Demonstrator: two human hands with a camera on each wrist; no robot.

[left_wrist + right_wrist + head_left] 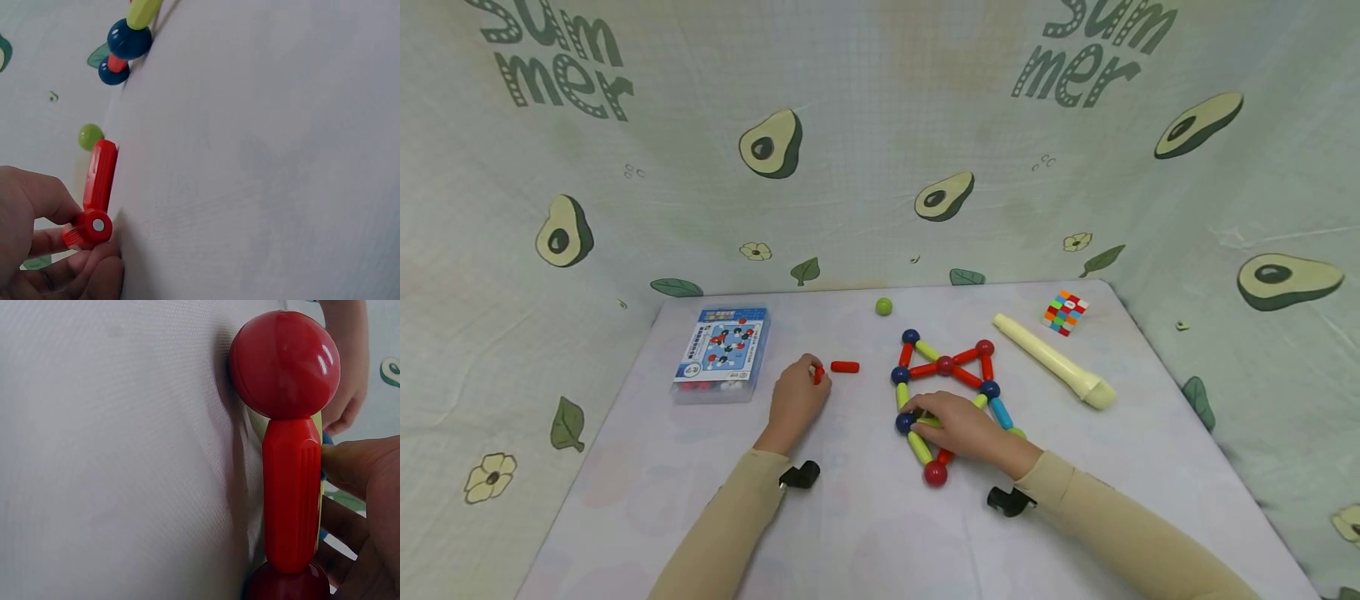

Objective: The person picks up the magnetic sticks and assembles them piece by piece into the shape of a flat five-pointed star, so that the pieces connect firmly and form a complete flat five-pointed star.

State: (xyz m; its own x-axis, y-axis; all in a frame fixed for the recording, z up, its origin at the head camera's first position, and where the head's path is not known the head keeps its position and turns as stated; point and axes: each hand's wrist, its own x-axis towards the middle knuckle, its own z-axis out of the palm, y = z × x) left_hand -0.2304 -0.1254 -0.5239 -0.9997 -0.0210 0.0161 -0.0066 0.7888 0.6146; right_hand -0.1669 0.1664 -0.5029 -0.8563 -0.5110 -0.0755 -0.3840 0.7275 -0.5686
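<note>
My left hand (797,397) pinches a short red magnetic rod (90,229) between thumb and fingers; its pale round end shows in the left wrist view. Just beyond it, another red rod (846,367) lies on the table. My right hand (964,425) reaches over a flat figure of magnetic rods and balls, its fingertips gripping a dark blue ball (905,424) on the figure's left side. Below that hand is a red ball (935,474), joined to a green rod (919,448) and a red rod (290,497). The hand covers part of the figure's lower middle.
A boxed set (720,354) stands at the table's left. At the back is a loose green ball (883,307). A pale yellow baton-like object (1052,360) and a colourful cube puzzle (1066,313) lie right of the figure. Patterned cloth (865,92) surrounds the table.
</note>
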